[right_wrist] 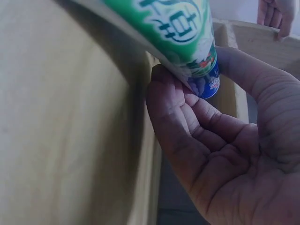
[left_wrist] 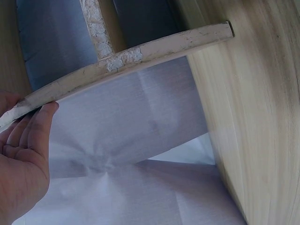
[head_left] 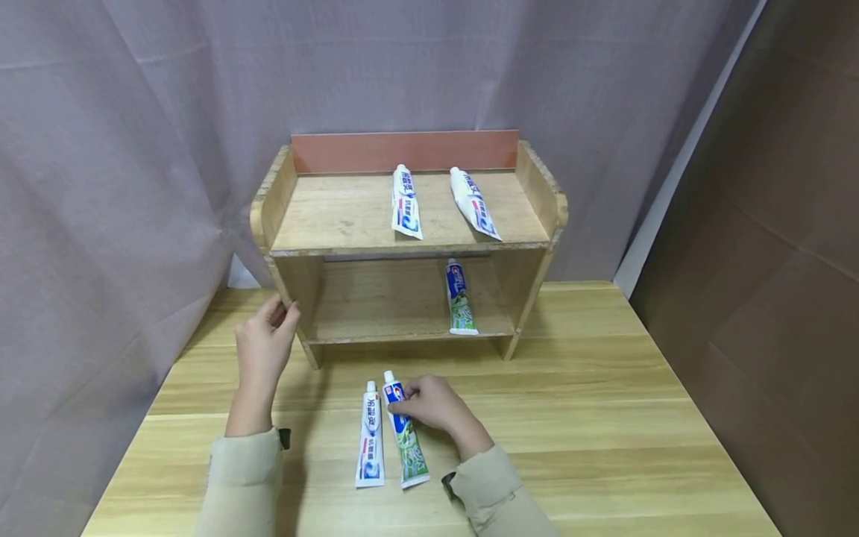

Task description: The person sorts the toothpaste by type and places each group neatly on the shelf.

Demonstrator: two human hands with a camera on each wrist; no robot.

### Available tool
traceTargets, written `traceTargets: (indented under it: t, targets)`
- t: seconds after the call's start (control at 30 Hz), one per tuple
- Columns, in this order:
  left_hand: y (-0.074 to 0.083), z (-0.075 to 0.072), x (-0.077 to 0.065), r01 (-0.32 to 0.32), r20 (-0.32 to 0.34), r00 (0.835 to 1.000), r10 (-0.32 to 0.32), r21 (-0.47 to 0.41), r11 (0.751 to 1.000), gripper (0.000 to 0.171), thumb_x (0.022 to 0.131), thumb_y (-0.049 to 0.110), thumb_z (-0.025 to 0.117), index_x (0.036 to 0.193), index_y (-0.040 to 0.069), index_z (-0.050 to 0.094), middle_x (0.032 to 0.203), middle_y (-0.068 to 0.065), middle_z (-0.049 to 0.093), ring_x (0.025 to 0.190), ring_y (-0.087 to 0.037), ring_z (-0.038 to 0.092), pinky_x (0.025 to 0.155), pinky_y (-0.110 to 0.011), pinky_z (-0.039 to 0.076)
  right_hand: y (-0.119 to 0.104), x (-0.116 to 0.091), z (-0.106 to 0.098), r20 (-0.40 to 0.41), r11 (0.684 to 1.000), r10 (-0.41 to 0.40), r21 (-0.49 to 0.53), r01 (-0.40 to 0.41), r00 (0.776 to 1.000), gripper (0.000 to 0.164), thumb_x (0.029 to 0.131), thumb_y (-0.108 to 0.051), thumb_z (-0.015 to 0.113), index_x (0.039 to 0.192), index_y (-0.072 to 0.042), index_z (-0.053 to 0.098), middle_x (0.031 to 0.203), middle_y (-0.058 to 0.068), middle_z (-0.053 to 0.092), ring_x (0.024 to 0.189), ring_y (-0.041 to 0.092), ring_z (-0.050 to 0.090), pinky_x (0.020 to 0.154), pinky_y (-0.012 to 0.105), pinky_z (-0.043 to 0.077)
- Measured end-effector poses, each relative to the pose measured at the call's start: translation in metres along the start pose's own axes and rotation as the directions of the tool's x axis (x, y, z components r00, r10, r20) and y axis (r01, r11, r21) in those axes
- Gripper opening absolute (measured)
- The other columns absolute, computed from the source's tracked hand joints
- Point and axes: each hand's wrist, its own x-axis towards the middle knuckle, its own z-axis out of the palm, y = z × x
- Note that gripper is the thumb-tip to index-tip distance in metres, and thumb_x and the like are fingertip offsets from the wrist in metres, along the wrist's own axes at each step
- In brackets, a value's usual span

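Observation:
My right hand (head_left: 438, 405) pinches a blue-and-green toothpaste tube (head_left: 407, 440) near its capped end, over the table in front of the shelf. In the right wrist view the thumb and fingertips lie on either side of this tube (right_wrist: 180, 28). Just left of it, a white toothpaste tube (head_left: 370, 444) lies on the table, cap toward the shelf. My left hand (head_left: 264, 339) grips the left side panel of a two-tier wooden shelf (head_left: 349, 216). In the left wrist view, fingers and thumb hold the edge of that side panel (left_wrist: 164, 47).
Two white toothpaste tubes (head_left: 406, 201) (head_left: 475, 203) lie on the upper tier. Another blue-and-green tube (head_left: 461, 298) lies at the right of the lower tier. A grey curtain (head_left: 403, 67) hangs behind the wooden table (head_left: 604, 432), with a brown panel (head_left: 758, 246) at the right.

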Motion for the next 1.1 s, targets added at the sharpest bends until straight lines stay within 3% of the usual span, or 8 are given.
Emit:
traceTargets:
  t: [0.2,0.4,0.77,1.1]
  targets:
    - [-0.001,0.001,-0.001,0.004,0.004,1.000,-0.004,-0.011,1.000,0.026,0.095,0.018,0.068,0.116,0.004,0.074,0.105,-0.019,0.073,0.093,-0.032,0.074,0.079,-0.034,0.061,-0.005,-0.003,-0.005,-0.006,0.998,-0.008,0.058,0.008,1.000,0.031,0.085,-0.032,0.079,0.070,-0.011,0.062,0.061,-0.005,0.057,0.052,0.009,0.049,0.045,0.022,0.043]
    - [-0.002,0.001,-0.001,-0.002,0.007,1.000,0.002,-0.018,1.000,0.025,0.095,0.016,0.067,0.115,0.004,0.074,0.105,-0.019,0.073,0.094,-0.032,0.074,0.079,-0.033,0.060,-0.009,-0.005,-0.009,0.002,0.995,0.009,0.101,-0.009,1.000,0.022,0.085,-0.031,0.079,0.079,-0.012,0.069,0.067,0.000,0.066,0.058,0.021,0.061,0.047,0.027,0.052]
    - [-0.002,0.001,0.000,-0.022,-0.004,1.000,0.022,-0.009,1.000,0.023,0.095,0.016,0.068,0.113,0.003,0.075,0.103,-0.019,0.073,0.093,-0.033,0.074,0.079,-0.036,0.060,-0.010,-0.006,-0.015,0.002,0.996,0.015,0.088,-0.015,1.000,0.026,0.086,-0.036,0.079,0.079,-0.013,0.068,0.067,-0.001,0.064,0.053,0.011,0.053,0.045,0.023,0.047]
    - [0.000,0.001,0.000,-0.022,-0.011,1.000,0.022,-0.003,1.000,0.022,0.094,0.016,0.068,0.112,0.005,0.075,0.103,-0.018,0.073,0.093,-0.031,0.074,0.079,-0.034,0.060,-0.009,-0.005,-0.019,-0.021,0.994,0.011,0.105,-0.008,1.000,0.025,0.084,-0.036,0.081,0.082,-0.013,0.070,0.069,0.000,0.066,0.059,0.018,0.060,0.051,0.028,0.053]
